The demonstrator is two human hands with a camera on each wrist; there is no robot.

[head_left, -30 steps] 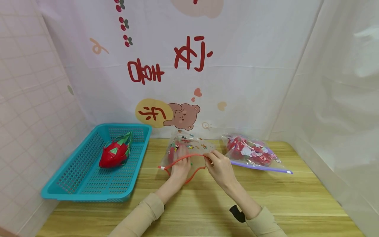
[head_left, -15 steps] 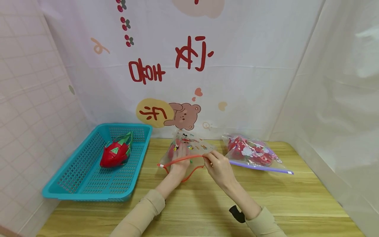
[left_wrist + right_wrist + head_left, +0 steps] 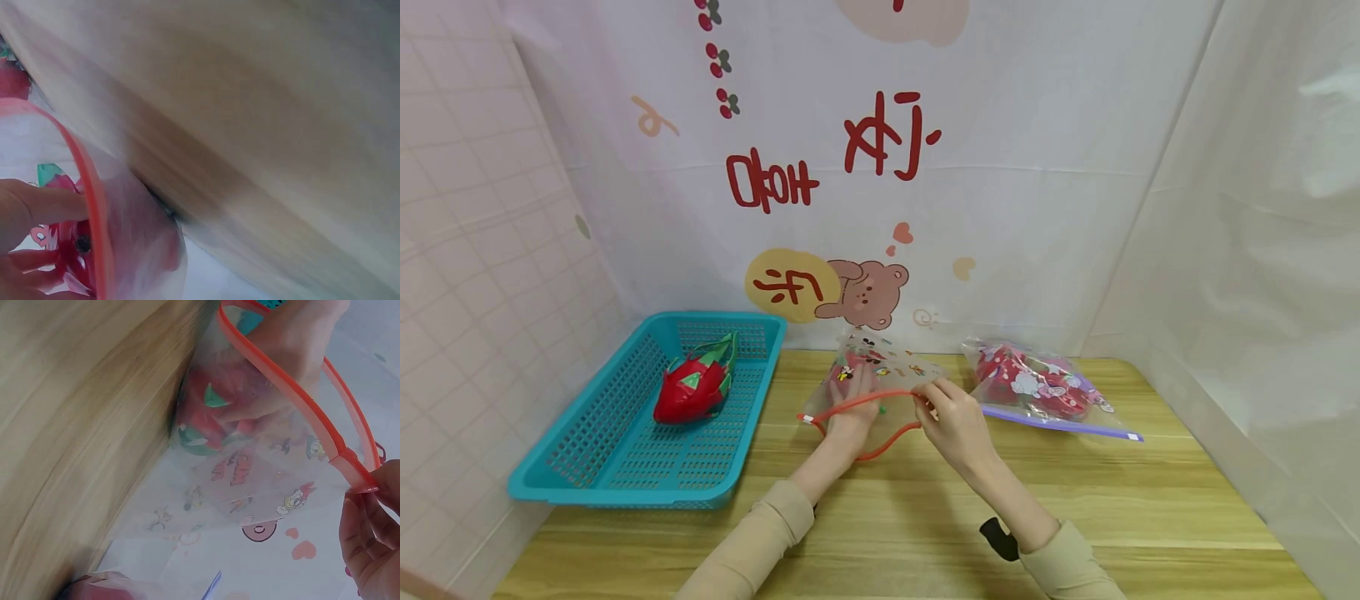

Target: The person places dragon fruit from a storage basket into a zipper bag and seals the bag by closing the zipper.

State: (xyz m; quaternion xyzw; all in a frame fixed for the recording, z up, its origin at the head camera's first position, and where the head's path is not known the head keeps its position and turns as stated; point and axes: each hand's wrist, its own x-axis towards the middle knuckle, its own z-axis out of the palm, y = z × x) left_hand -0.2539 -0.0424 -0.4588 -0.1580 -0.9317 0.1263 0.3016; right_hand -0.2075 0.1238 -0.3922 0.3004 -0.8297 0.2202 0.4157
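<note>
A clear zip bag [image 3: 917, 372] with cartoon prints and a red-orange zip rim stands on the table in the middle of the head view, its mouth open toward me. My left hand [image 3: 852, 421] reaches through the mouth. Inside, its mostly straight, spread fingers lie against a shiny red, dragon-fruit-like item with green leaf tips [image 3: 209, 428], partly hidden by hand and film. At the rim's right side, my right hand [image 3: 953, 417] pinches the red-orange strip between thumb and fingers, which the right wrist view [image 3: 375, 544] shows closely.
To the left stands a blue-green plastic basket [image 3: 747, 433] with a red and green dragon-fruit-shaped item [image 3: 688, 392] in it. Right of the open bag lies a filled zip bag [image 3: 1037, 383] with a purple strip. Behind the wooden table [image 3: 917, 533] hangs a white printed cloth [image 3: 1000, 167].
The left hand has drawn slightly to the left within the bag and its fingers look more spread. The bag's left rim corner has shifted a little up. The right hand keeps its pinch.
</note>
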